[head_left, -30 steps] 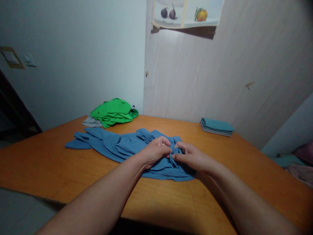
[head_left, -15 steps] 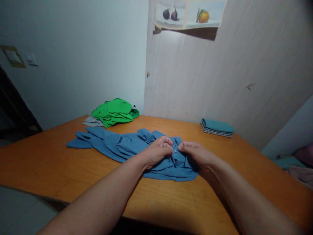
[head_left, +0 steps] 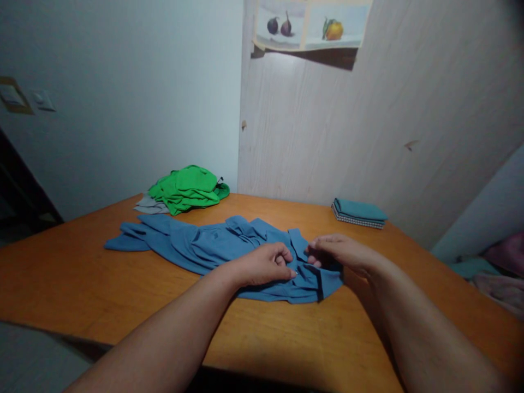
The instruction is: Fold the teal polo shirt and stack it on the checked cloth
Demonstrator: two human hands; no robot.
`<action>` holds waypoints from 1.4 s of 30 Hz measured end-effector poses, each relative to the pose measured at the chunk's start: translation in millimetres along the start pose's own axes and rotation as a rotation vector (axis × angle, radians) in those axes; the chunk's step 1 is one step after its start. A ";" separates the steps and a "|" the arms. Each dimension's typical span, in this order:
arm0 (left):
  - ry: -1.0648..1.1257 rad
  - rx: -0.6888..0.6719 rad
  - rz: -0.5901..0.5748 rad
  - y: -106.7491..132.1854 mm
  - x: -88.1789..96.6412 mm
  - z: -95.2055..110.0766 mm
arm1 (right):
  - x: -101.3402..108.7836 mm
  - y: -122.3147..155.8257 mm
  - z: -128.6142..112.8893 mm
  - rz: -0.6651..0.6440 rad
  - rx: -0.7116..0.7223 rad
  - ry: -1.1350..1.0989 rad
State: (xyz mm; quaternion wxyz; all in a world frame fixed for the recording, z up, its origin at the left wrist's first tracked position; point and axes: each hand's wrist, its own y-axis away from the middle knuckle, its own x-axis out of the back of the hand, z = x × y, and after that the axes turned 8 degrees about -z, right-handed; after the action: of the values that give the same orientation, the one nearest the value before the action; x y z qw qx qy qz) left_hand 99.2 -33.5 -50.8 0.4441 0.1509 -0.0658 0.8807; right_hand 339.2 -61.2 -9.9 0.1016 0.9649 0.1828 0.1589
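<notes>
A blue collared shirt [head_left: 221, 240] lies rumpled across the table, its collar end at the right beneath my hands. My left hand [head_left: 268, 265] is closed at the button front, with thumb and curled fingers on the cloth by a small button. Over the collar opening, my right hand [head_left: 333, 252] has its fingers loosely bent and somewhat apart, close to the collar's edge. Its thumb is hard to make out, and no cloth shows pinched in it. One collar flap [head_left: 329, 281] lies spread below my right hand.
At the back left of the wooden table [head_left: 270, 333] is a heap of bright green clothing [head_left: 186, 188] with grey cloth [head_left: 151, 205] under it. A folded teal and checked stack [head_left: 360, 212] lies at the back right. Walls rise behind the table.
My right hand has come away from the button and moved slightly right, its fingers loosening. The collar flap has spread to the right. My left hand has shifted slightly down. The view has turned a little.
</notes>
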 end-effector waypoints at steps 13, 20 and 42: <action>-0.324 0.062 -0.049 5.7 2.7 5.5 | -3.8 -20.7 20.8 -0.055 -0.007 0.335; -0.403 0.044 0.020 5.9 3.5 3.5 | -17.8 -23.5 14.2 0.103 0.116 -0.025; -0.193 -0.190 0.339 2.6 -0.1 20.2 | -47.4 -16.5 -7.6 0.111 0.259 -0.245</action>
State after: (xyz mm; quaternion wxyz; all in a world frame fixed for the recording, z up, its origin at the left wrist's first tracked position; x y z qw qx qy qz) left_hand 101.4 -40.1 -31.7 0.2933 0.1787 -0.2150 0.9142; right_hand 289.5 -63.3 -19.8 -0.0111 0.9906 0.1346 0.0206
